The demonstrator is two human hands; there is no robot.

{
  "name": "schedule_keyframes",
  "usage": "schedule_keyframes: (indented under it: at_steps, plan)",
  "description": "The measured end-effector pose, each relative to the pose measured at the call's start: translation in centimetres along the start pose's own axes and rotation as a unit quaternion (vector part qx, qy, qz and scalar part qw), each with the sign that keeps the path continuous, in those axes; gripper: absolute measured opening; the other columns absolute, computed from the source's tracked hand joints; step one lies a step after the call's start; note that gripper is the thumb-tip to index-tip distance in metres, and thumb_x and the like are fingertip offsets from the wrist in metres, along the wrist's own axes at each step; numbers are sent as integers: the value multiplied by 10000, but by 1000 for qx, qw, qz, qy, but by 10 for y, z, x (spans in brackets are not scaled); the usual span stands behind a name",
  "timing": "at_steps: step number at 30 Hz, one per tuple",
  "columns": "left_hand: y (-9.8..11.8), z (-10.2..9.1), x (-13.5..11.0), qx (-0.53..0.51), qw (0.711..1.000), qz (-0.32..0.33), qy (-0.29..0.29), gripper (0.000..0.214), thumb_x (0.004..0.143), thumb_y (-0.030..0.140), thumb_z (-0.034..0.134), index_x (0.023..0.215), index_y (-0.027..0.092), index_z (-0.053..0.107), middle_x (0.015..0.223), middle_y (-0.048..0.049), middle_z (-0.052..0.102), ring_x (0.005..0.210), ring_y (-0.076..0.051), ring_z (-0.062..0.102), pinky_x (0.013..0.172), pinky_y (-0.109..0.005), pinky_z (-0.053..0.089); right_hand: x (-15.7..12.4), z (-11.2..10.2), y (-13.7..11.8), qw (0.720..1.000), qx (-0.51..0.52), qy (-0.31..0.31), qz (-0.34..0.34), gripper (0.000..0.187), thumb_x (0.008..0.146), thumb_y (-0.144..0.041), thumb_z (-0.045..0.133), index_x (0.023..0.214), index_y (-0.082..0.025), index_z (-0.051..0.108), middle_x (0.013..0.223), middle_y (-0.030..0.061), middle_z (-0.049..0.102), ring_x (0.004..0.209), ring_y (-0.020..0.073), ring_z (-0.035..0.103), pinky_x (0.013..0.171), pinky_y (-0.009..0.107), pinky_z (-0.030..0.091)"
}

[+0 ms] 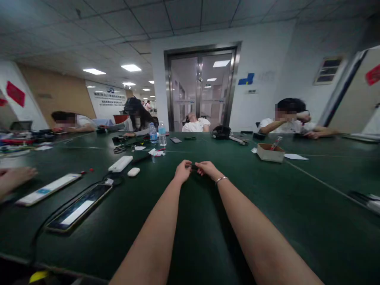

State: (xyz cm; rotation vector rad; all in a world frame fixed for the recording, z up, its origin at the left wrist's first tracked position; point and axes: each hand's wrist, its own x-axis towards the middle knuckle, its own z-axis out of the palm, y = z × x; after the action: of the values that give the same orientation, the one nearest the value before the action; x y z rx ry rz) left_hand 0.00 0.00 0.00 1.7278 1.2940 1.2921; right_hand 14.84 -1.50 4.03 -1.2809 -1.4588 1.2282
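Observation:
Both my arms reach forward over a dark green table (204, 221). My left hand (183, 171) and my right hand (207, 169) come close together above its middle, fingers curled in a pinch. Between the fingertips is a small dark object (194, 167), held from both sides; it is too small and dark to name. A silver bracelet (221, 179) circles my right wrist. Left of my hands lie a white earbud case (133, 172) and a white power bank (120, 164).
At left are a phone (80, 208) with a black cable, a second phone (49, 190) and another person's hand (18, 178). Two water bottles (162, 134) stand farther back. A small box (270, 153) sits at right, holding a bottle-like item. Several people sit around the table.

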Motion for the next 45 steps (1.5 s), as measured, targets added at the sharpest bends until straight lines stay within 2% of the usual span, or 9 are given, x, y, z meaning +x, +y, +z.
schedule_keyframes:
  at_steps: [5, 9, 16, 21, 27, 35, 40, 45]
  plan:
    - [1, -12, -4, -7, 1000, -23, 7, 272, 743, 23, 508, 976, 152, 563, 922, -60, 620, 643, -88, 573, 606, -211, 480, 1, 8, 2, 1000, 23, -22, 3, 185, 873, -161, 559, 712, -71, 576, 512, 32, 580, 373, 69, 497, 347, 126, 420]
    - [2, -16, -5, -21, 999, -42, 10, 226, 774, 105, 529, 987, 162, 574, 928, -60, 625, 628, -84, 575, 582, -196, 479, 2, 9, 4, 999, 37, -32, 2, 156, 861, -163, 577, 735, -71, 584, 525, 38, 585, 393, 74, 512, 360, 126, 434]
    - [10, -14, -3, -19, 998, -57, 1, 193, 793, 144, 517, 975, 151, 581, 794, -42, 623, 640, -98, 577, 570, -192, 471, 4, 4, 7, 996, 75, -49, 3, 95, 851, -125, 578, 784, -60, 592, 531, 40, 580, 415, 83, 532, 384, 132, 462]
    - [15, -13, -1, -4, 998, -61, -8, 164, 823, 194, 487, 945, 151, 587, 789, -44, 617, 614, -98, 561, 527, -189, 455, 7, 1, 6, 992, 108, -64, 15, 52, 853, -88, 563, 823, -53, 586, 552, 49, 584, 425, 90, 545, 412, 150, 488]
    - [9, -13, 6, 21, 998, -53, -21, 164, 833, 256, 488, 918, 157, 586, 786, -42, 619, 585, -95, 560, 511, -190, 450, 8, 1, 1, 988, 131, -69, 36, 39, 859, -43, 537, 864, -47, 576, 580, 62, 595, 440, 94, 558, 451, 172, 522]
    - [2, -10, 16, 51, 997, -44, -27, 219, 847, 343, 446, 894, 175, 579, 661, -5, 596, 529, -87, 553, 491, -177, 412, 13, -3, -3, 985, 151, -67, 50, 57, 842, -34, 564, 894, -55, 571, 623, 61, 603, 458, 95, 566, 484, 206, 551]
    - [7, 1, 30, 88, 994, -40, -52, 321, 868, 423, 377, 916, 185, 587, 590, 7, 582, 493, -92, 538, 490, -189, 387, 22, -22, -2, 986, 142, -77, 48, 114, 810, -31, 603, 918, -61, 580, 702, 72, 622, 490, 105, 588, 501, 226, 563]
    - [12, 28, 46, 89, 993, -52, -54, 334, 876, 417, 340, 910, 199, 590, 587, 7, 583, 513, -109, 544, 501, -202, 383, 30, -43, 10, 983, 173, -54, 23, 158, 790, -9, 618, 937, -61, 593, 708, 77, 631, 531, 117, 612, 527, 207, 558]
